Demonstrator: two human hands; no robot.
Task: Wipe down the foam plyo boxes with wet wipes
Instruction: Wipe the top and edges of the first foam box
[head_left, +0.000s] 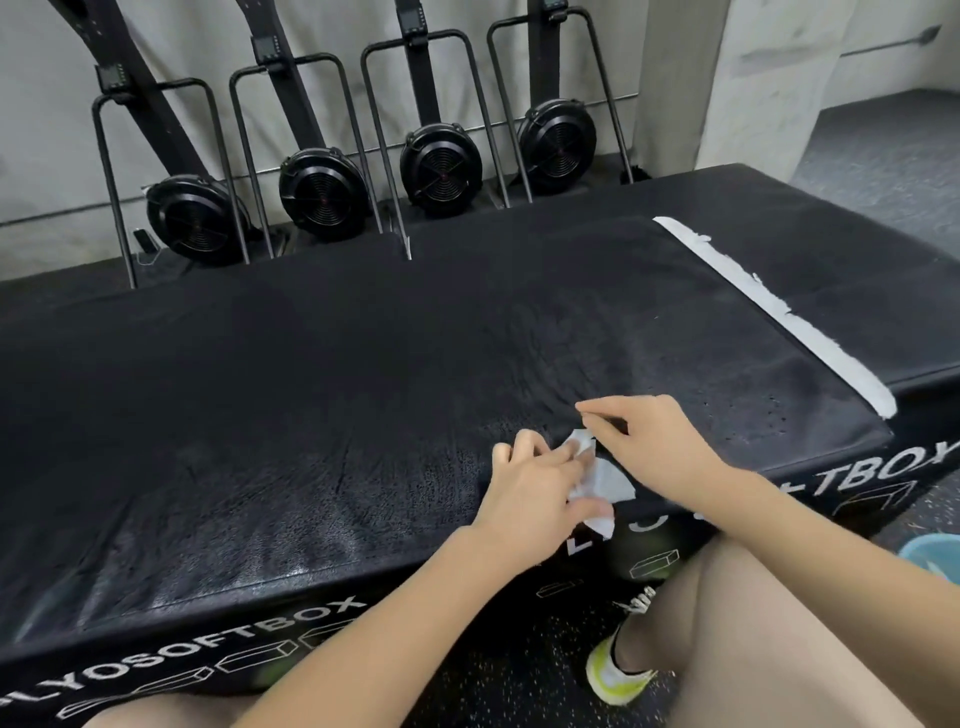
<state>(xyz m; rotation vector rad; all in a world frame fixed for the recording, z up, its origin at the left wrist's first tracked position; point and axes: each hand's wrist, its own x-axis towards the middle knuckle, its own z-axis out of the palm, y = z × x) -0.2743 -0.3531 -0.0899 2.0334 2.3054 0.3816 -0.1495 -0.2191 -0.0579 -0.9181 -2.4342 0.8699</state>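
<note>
Both hands' fingers pinch one wet wipe (597, 480) above the plyo box's (363, 395) near edge.

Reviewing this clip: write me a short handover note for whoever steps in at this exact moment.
Left hand: holds the white wet wipe at the near edge of the black foam box.
Right hand: fingers pinch the wipe's upper end, apparently unfolding it.
A white strip lies along the box's right edge.
Done: the top looks streaky, possibly damp from wiping; not certain.
Left: spread the wipe, cover the top and lettered front, then the neighbouring box.
</note>
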